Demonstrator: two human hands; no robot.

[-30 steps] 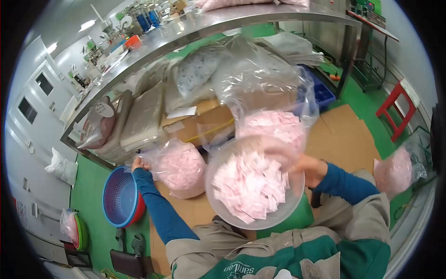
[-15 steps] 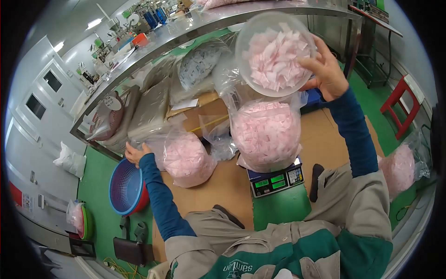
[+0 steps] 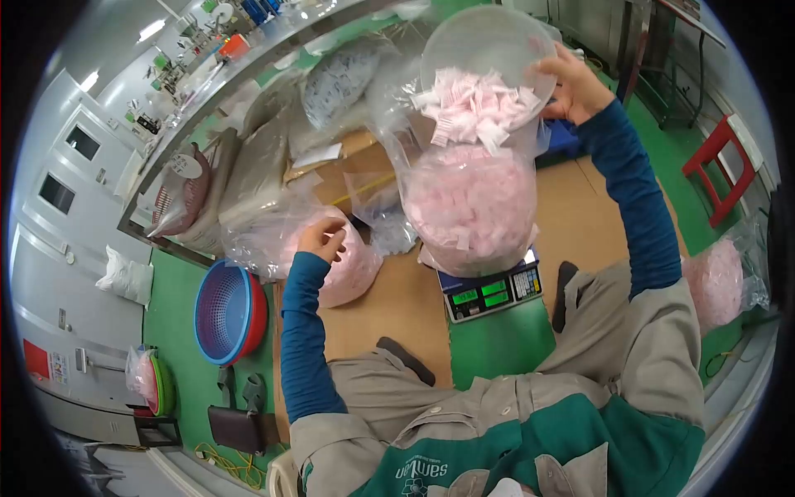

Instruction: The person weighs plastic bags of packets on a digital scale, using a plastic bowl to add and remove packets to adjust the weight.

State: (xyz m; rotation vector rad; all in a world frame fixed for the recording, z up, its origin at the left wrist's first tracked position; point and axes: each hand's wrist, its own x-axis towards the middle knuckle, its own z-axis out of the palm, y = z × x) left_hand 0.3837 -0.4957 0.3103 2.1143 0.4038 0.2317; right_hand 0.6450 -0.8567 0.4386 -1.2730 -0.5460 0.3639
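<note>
My right hand grips the rim of a translucent plastic bowl, tilted with its lower edge over a large clear bag. Small pink-and-white packets are heaped at that lower edge. Below stands the full bag of pink packets, its mouth open, on a digital scale with green displays. Over a second bag of pink packets, to the left, hovers my left hand. Its fingers are loosely bent and apart, with nothing visible in them; whether it touches the bag I cannot tell.
Under a steel table lie stacked plastic bags and a cardboard box. A blue basket sits in a red one at left. To the right are a red stool and another bag of packets. Cardboard covers the floor.
The bowl has tipped toward the bag on the scale, and its packets have slid to the lower edge. My left hand has moved right, from beside the second bag to over it.
</note>
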